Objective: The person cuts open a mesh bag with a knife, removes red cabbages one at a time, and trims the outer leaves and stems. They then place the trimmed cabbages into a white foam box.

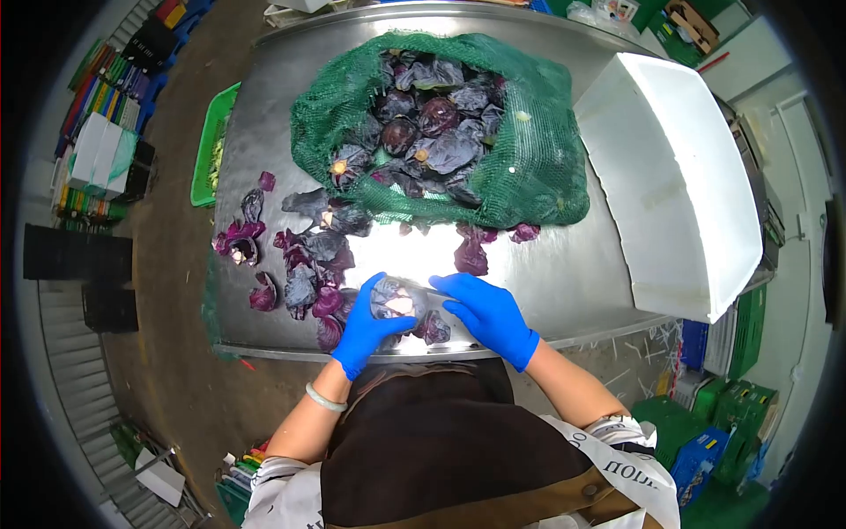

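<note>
A red cabbage (pixel 394 305) with a pale cut stem end facing up sits in my left hand (pixel 362 326), whose fingers and thumb are wrapped round its left side and bottom. Just right of it, my right hand (pixel 490 317) is closed on what looks like a knife (pixel 438 292). Its thin grey blade points at the cabbage, and the handle is hidden in the glove. Both hands wear blue gloves. Loose purple leaves (pixel 300 284) lie left of my left hand, and a leaf piece (pixel 434 328) rests between the hands.
A green mesh sack (pixel 538 150) full of red cabbages (pixel 438 115) lies open on the steel table (pixel 564 282). To the right stands a large white bin (pixel 670 185). A green crate (pixel 212 145) is beyond the table's left edge. Several leaf scraps (pixel 472 251) lie below the sack.
</note>
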Demonstrator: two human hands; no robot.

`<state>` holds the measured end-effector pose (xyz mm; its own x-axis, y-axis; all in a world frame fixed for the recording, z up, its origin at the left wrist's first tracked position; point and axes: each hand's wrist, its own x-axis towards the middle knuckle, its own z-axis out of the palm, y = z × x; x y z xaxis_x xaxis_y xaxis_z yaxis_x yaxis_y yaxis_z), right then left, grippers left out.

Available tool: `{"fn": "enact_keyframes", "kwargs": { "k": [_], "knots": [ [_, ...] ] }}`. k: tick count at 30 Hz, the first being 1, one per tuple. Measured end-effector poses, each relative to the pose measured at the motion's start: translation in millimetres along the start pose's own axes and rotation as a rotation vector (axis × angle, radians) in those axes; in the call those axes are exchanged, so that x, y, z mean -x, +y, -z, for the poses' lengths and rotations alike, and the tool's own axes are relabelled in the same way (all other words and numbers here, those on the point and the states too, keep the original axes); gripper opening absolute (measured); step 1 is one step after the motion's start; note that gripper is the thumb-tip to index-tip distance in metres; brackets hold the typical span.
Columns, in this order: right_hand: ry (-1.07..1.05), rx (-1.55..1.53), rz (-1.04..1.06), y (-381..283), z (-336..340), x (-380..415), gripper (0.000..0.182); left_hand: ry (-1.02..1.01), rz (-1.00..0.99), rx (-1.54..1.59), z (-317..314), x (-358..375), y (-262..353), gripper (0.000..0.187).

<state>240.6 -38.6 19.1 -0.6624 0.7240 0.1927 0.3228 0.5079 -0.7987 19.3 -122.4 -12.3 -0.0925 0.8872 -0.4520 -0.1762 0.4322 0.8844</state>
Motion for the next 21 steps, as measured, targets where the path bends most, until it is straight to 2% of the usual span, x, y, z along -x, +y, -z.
{"fn": "enact_keyframes", "kwargs": {
  "k": [3,6,10,13,16,18,19,20,21],
  "knots": [
    [-0.085,0.134,-0.037,-9,-8,-3,0.05,-0.074,0.005,-0.04,-16,0,1,0.082],
    [-0.209,0.276,-0.132,-15,-12,-5,0.047,-0.077,0.051,-0.047,-25,1,-5,0.082],
    [-0.003,0.16,-0.114,-2,-21,-4,0.038,-0.109,0.093,-0.104,-24,1,-9,0.078],
    [-0.024,0.211,-0.149,0,-26,-6,0.032,-0.101,0.043,-0.124,-23,1,-9,0.068],
    [0.047,0.135,-0.2,19,-38,-6,0.028,-0.141,0.136,-0.024,-19,-2,0,0.08],
    [0.155,-0.048,-0.478,52,-37,-6,0.027,-0.192,-0.034,-0.066,-22,8,17,0.083],
    [0.237,-0.29,-0.561,95,-46,3,0.029,-0.223,-0.118,-0.094,-21,11,24,0.085],
    [0.143,-0.239,-0.689,88,-31,5,0.03,-0.232,-0.197,-0.168,-18,13,28,0.087],
    [0.031,-0.154,-0.685,88,-24,10,0.033,-0.23,-0.281,-0.237,-14,13,32,0.09]
  ]
}}
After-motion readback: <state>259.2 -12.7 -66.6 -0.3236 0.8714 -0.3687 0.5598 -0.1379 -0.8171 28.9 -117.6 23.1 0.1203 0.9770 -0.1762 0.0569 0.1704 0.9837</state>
